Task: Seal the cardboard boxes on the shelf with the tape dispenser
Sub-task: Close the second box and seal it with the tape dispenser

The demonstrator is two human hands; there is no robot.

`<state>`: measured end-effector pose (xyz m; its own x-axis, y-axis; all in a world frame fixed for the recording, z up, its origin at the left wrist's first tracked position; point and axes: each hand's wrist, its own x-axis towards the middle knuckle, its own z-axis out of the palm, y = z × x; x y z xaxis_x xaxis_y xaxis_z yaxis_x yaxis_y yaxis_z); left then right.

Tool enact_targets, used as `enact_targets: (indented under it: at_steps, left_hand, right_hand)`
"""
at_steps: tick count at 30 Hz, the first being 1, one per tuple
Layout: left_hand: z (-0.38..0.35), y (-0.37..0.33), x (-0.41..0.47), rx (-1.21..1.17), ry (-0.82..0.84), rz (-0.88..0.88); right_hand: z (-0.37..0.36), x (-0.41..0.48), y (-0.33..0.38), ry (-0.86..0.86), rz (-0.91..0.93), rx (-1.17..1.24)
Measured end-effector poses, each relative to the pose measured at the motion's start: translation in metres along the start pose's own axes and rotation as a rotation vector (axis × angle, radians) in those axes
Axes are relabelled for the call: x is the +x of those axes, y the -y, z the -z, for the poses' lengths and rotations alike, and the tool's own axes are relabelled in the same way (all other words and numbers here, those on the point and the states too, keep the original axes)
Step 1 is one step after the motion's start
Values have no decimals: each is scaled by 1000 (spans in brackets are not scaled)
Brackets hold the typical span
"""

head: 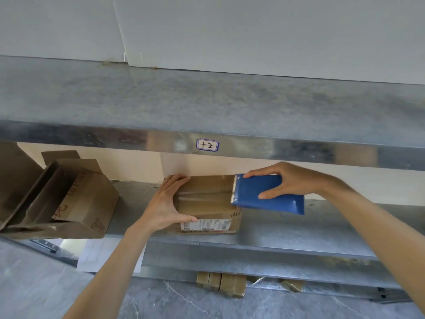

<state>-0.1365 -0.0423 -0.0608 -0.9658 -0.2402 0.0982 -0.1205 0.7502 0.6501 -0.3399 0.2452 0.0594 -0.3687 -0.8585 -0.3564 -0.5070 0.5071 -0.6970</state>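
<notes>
While the left hand (169, 203) grips the small cardboard box (207, 203) near the shelf's (299, 226) front edge, the right hand (289, 180) holds the blue tape dispenser (269, 195) at its right end; press flat and draw steadily along the seam.

Likely a storeroom: labelled steel shelving (299, 226) holding cardboard boxes (207, 201).

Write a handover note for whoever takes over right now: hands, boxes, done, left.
Left hand grips the left end of the small box on the shelf, steadying it.
Right hand holds the blue tape dispenser, blade at the right end of the box's top.
Done: flaps closed; glossy tape seems to lie along the seam.
Left: finish and cut this strip; the open box at far left is unsealed.
</notes>
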Motion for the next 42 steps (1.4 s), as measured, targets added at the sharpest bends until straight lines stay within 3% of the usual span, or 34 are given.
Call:
enact_targets:
  at_steps: [4,18,30,37,42]
  left_hand:
    - [-3,-4,6,52,56,1]
    - [1,-6,5,42,130,-16]
    - [2,-11,6,31,154,4]
    - [1,-11,8,22,136,3]
    - [-2,-12,6,34,142,14]
  right_hand:
    - [17,-18,-23,-16,-62,3]
    - [20,-32,-50,-23,-29,117]
    - [9,-6,-56,38,-66,-23]
    - [-3,7,-49,-12,-52,-54]
    - [-38,17,-56,-10,-130,-230]
